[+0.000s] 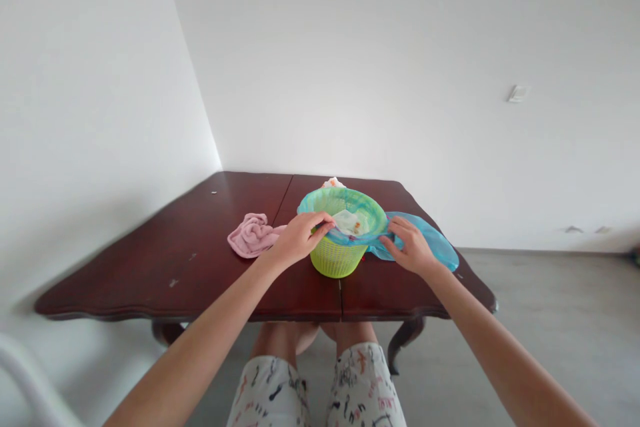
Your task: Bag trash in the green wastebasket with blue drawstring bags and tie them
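A bare white room corner with a grey floor frames a dark reddish-brown wooden desk [150, 260], seen from a seated person's viewpoint. On the middle of the desk, towards its near edge, stands a lime-green perforated plastic basket [337, 258], lined with a thin translucent turquoise plastic bag [430, 240]. The bag's rim is folded over the far and left parts of the basket's edge, while a loose length trails onto the desk to the right. Inside lies crumpled white paper with orange marks [351, 221].

The left hand [299, 239] pinches the bag's edge at the near-left rim, fingers closed on the film. The right hand [410, 247] rests on the loose film just right of the basket, fingers curled onto it; whether it truly grips cannot be told.

Handling film this thin well would likely call for gentle, even tension from both hands, with the light basket kept from tipping.

A crumpled pink cloth [251, 235] lies left of the basket, and a small white object [333, 182] lies behind it.
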`<move>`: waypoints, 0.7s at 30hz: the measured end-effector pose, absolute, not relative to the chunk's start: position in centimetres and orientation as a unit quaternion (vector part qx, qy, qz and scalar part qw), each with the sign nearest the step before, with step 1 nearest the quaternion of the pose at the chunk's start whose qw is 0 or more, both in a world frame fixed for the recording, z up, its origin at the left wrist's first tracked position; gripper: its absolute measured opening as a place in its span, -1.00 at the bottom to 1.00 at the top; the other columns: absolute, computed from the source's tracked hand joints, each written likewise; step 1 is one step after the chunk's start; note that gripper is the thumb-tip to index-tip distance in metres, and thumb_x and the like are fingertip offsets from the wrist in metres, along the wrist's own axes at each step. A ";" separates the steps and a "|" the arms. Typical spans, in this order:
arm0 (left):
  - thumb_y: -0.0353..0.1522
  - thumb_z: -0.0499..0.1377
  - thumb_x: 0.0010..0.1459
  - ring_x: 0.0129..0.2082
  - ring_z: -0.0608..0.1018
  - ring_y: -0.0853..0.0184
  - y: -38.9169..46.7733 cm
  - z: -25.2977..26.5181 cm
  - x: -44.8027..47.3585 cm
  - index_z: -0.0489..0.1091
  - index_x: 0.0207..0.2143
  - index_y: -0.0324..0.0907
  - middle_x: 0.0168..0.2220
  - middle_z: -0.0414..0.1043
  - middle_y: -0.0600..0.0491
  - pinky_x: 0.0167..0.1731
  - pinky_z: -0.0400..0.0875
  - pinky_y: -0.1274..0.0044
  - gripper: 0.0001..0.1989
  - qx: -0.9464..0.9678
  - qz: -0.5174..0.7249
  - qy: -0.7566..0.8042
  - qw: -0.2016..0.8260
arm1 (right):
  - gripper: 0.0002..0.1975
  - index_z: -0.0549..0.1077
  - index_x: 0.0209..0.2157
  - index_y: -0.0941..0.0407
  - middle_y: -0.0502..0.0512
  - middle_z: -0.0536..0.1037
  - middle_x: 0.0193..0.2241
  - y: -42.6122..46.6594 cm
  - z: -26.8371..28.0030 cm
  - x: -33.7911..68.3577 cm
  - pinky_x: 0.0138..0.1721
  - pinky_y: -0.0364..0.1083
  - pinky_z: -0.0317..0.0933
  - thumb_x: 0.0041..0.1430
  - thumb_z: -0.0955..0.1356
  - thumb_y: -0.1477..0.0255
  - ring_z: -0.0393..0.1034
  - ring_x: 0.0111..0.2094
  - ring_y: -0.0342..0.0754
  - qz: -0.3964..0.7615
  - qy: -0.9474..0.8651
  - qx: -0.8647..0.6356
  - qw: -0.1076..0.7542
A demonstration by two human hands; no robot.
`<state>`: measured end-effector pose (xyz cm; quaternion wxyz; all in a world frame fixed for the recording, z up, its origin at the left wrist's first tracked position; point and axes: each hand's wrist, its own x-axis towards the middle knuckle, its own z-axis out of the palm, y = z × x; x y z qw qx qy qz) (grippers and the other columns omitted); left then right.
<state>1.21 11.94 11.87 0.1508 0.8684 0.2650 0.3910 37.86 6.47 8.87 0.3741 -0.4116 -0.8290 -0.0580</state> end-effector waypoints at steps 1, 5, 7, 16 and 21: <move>-0.15 0.18 0.70 -0.07 0.76 0.14 12.3 12.0 1.3 0.62 -0.01 -0.06 -0.08 0.79 0.01 0.00 0.54 0.38 -0.73 0.869 0.387 0.264 0.158 | -0.73 0.31 -0.27 -0.02 0.09 0.47 -0.24 7.0 9.2 38.4 -0.11 0.09 0.30 0.64 0.34 0.33 0.39 -0.20 0.10 -0.035 -0.821 -0.416 0.390; -0.13 0.20 0.68 -0.13 0.73 0.16 14.2 12.9 1.1 0.62 -0.05 -0.06 -0.13 0.76 0.01 -0.05 0.47 0.40 -0.71 0.886 0.360 0.245 0.160 | -0.84 0.25 -0.23 -0.03 0.06 0.40 -0.21 9.8 10.5 40.3 -0.15 0.04 0.30 0.35 0.28 0.54 0.36 -0.22 0.07 -0.019 -0.813 -0.440 0.381; -0.09 0.23 0.66 -0.17 0.69 0.17 15.1 13.8 0.7 0.61 -0.09 -0.07 -0.17 0.73 0.03 -0.09 0.41 0.39 -0.69 0.899 0.343 0.233 0.142 | -0.80 0.29 -0.21 -0.02 0.06 0.40 -0.19 11.3 11.2 40.8 -0.15 0.03 0.29 0.22 0.31 0.58 0.37 -0.22 0.06 -0.032 -0.820 -0.446 0.358; 0.32 0.10 0.58 -0.31 0.44 0.19 18.0 18.5 -2.4 0.31 -0.38 -0.10 -0.38 0.44 0.06 -0.17 0.19 0.35 -0.26 0.950 0.252 0.182 -0.003 | -0.72 0.50 -0.05 0.02 0.17 0.53 -0.03 14.3 14.2 41.2 0.06 0.03 0.40 0.31 0.32 0.63 0.50 -0.02 0.12 -0.086 -0.836 -0.452 0.300; 0.28 0.14 0.58 -0.26 0.50 0.16 19.0 20.2 -3.5 0.39 -0.33 -0.09 -0.28 0.53 0.00 -0.16 0.24 0.35 -0.31 0.954 0.235 0.182 -0.027 | -0.70 0.59 0.09 0.03 0.28 0.58 0.13 14.7 15.0 40.1 0.13 0.04 0.40 0.49 0.29 0.53 0.54 0.08 0.17 -0.104 -0.783 -0.528 0.312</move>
